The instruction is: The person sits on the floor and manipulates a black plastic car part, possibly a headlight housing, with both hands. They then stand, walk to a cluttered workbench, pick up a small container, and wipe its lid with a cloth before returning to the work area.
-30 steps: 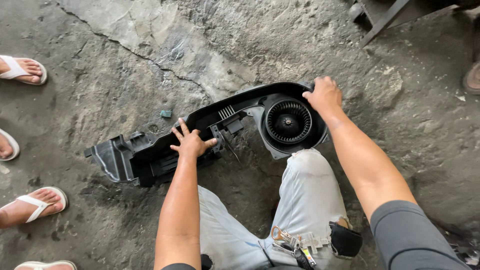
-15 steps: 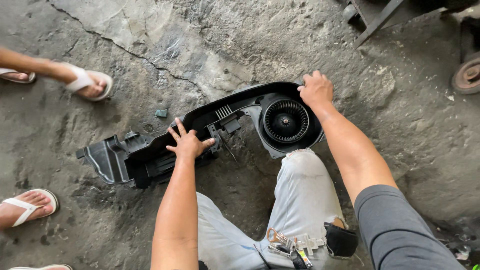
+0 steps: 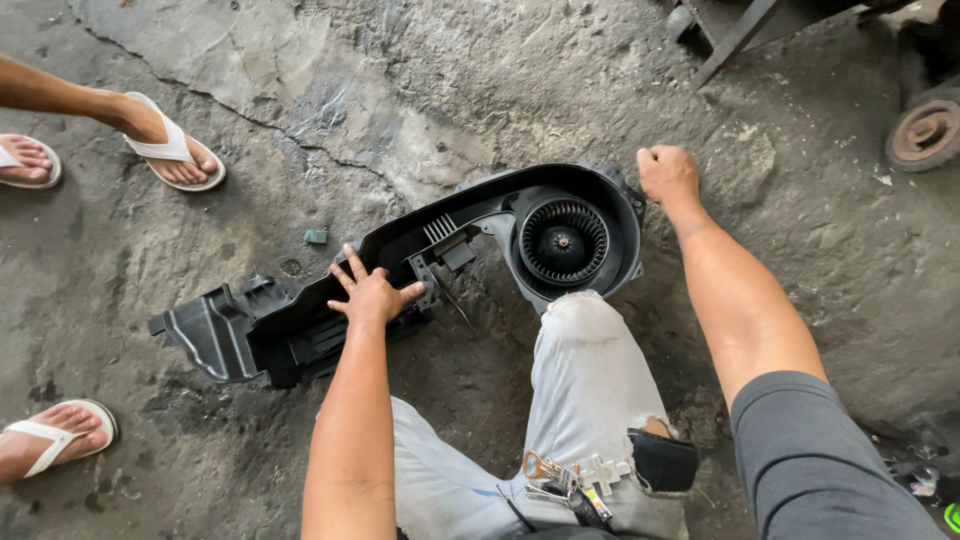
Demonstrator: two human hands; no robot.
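A long black plastic blower housing [image 3: 300, 320] lies on the cracked concrete floor in front of my knee. Its round fan wheel [image 3: 563, 241] sits in the right end. My left hand [image 3: 372, 293] rests flat on the middle of the housing with fingers spread. My right hand [image 3: 668, 174] is closed in a fist at the upper right rim of the fan end; whether it grips the rim I cannot tell.
Other people's feet in white sandals stand at the upper left [image 3: 170, 150], far left [image 3: 28, 160] and lower left [image 3: 55, 432]. A rusty wheel hub [image 3: 926, 128] and a metal frame [image 3: 735, 35] lie at the upper right. Keys [image 3: 565, 480] hang at my waist.
My right hand has slid from the top of the fan end to its outer right rim. A sandalled foot at the upper left has stepped further into view. My left hand stays put.
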